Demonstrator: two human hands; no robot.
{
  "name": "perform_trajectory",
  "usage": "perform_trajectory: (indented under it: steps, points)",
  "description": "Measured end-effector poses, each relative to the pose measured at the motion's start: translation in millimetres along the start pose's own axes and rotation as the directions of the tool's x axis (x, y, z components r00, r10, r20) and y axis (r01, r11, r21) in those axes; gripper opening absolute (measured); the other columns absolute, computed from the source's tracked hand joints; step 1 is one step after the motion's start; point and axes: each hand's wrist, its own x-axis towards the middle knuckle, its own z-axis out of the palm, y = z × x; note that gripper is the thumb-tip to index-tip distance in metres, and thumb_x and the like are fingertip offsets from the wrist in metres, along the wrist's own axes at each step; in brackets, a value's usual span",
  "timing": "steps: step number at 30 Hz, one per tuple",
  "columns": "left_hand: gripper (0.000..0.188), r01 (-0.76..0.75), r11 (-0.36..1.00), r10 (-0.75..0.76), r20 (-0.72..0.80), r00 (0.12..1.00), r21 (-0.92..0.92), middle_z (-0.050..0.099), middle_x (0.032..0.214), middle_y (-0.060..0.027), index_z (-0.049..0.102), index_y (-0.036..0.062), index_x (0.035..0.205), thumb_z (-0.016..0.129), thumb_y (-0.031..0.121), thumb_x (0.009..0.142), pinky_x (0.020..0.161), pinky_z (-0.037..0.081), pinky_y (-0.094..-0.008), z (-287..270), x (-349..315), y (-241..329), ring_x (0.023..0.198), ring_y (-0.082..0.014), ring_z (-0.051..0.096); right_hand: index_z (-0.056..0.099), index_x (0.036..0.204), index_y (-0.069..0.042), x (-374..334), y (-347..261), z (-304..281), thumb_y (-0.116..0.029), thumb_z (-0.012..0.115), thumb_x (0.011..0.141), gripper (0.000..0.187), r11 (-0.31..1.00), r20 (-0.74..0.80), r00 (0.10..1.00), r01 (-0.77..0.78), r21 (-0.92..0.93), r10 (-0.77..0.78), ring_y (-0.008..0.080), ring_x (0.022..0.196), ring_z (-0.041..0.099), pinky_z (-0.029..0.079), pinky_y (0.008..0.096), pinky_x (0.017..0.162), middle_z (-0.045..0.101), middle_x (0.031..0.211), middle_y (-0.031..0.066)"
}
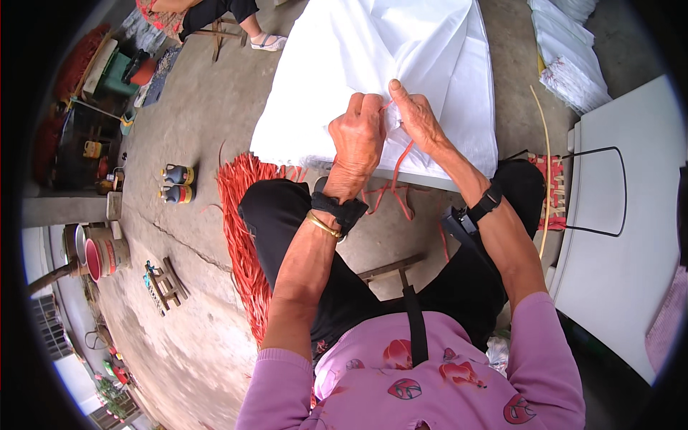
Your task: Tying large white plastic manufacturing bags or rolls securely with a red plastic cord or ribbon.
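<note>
A stack of white woven sacks [315,93] lies in front of me, its top layer creased and drawn up toward my hands. My left hand [357,136] is closed in a fist at the gathered edge, with a red plastic strip [402,159] coming out by its fingers. Close beside it, my right hand [419,122] is closed too, thumb raised, on the same strip. The strip's loose end hangs from between the hands over the near edge of the stack. How the fingers grip the sack fabric is partly hidden.
A thick bundle of red strips [244,229] lies by my left knee. Two dark bottles [177,183] and a small wooden stool [165,287] stand on the concrete floor further left. A white panel [623,215] rises at right. Another person's foot [268,43] is at the far left.
</note>
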Motion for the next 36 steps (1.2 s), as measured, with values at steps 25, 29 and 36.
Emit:
perform_trajectory:
  steps: [25,29,36]
  points:
    - [0.021,-0.098,0.995,0.099,0.072,0.993,-0.014,0.057,0.079,-0.0051,0.059,0.01,0.087,0.064,-0.001,0.07,0.049,0.048,-0.0346,-0.7,-3.4,2.8,0.058,-0.0265,0.059,0.047,0.054,-0.005,-3.2,1.6,0.8,-0.058,0.054,0.084,0.061,0.995,-0.03,0.999,0.029,0.092,-0.026,0.0117,0.048,0.033,0.03,0.0325,0.043,0.038,0.051,-0.002]
    - [0.026,-0.096,0.994,0.102,0.114,0.988,-0.051,0.058,0.086,-0.005,0.058,0.0097,0.093,0.065,0.0,0.069,0.05,0.049,-0.0338,-5.5,-0.9,7.7,0.061,-0.0258,0.06,0.048,0.055,-0.005,1.7,-2.1,2.5,-0.052,0.054,0.086,0.056,0.96,0.004,0.993,-0.116,0.255,0.119,0.0081,0.054,0.034,0.03,0.0273,0.048,0.036,0.052,-0.0038]
    - [0.026,0.024,0.994,-0.029,0.037,0.999,0.106,0.057,0.085,-0.0053,0.057,0.0118,0.095,0.062,0.0,0.072,0.05,0.048,-0.0352,-14.0,3.7,-5.7,0.062,-0.0273,0.059,0.054,0.065,0.004,6.5,2.1,0.2,-0.052,0.049,0.087,0.06,0.977,-0.004,0.979,0.204,-0.069,-0.205,0.0177,0.054,0.045,0.039,0.0354,0.056,0.044,0.052,0.01]
